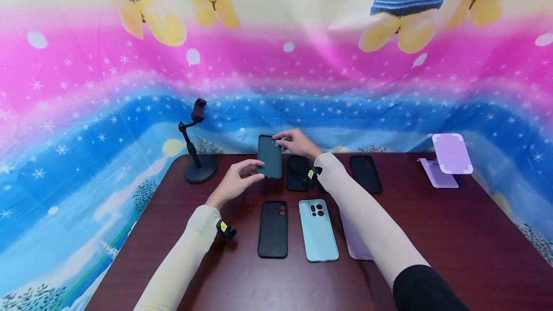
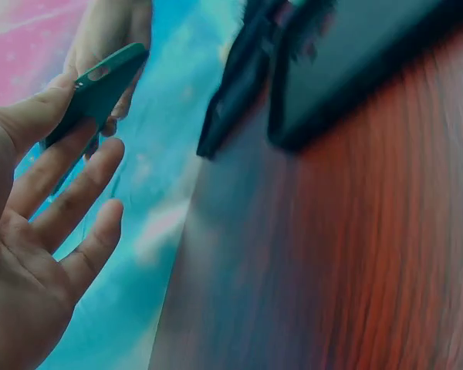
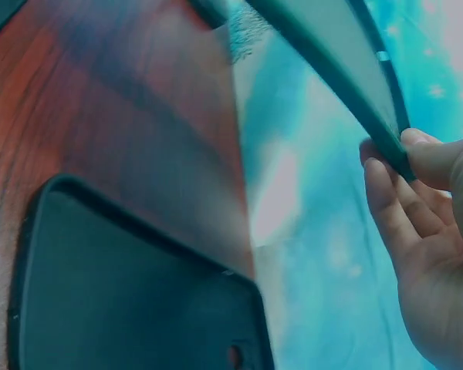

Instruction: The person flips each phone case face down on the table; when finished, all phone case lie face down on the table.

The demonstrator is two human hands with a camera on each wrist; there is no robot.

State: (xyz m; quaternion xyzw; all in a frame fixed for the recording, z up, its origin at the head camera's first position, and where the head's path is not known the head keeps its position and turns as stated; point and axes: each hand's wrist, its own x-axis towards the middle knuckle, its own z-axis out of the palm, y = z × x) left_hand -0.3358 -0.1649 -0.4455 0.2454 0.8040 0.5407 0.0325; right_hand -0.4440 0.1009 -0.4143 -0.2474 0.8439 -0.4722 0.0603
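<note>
A dark green phone case [image 1: 270, 156] is held up near the table's back edge, between both hands. My left hand [image 1: 236, 181] pinches its lower left corner between thumb and forefinger; the other fingers spread away from it in the left wrist view. The right hand [image 1: 299, 142] grips the opposite upper corner, thumb on one face and fingers behind, as the right wrist view shows. Below the right wrist lies a black phone case [image 1: 296, 176]. Nearer the front are another black case [image 1: 273, 229], a light blue case [image 1: 318, 230] and a purple case [image 1: 355, 239], partly hidden by the right forearm.
A black phone stand [image 1: 194, 152] stands at the back left of the dark red wooden table [image 1: 216, 272]. One more black case [image 1: 366, 173] lies right of the right wrist. A lilac folding stand [image 1: 451, 157] is at the back right. A printed cloth [image 1: 294, 66] hangs behind.
</note>
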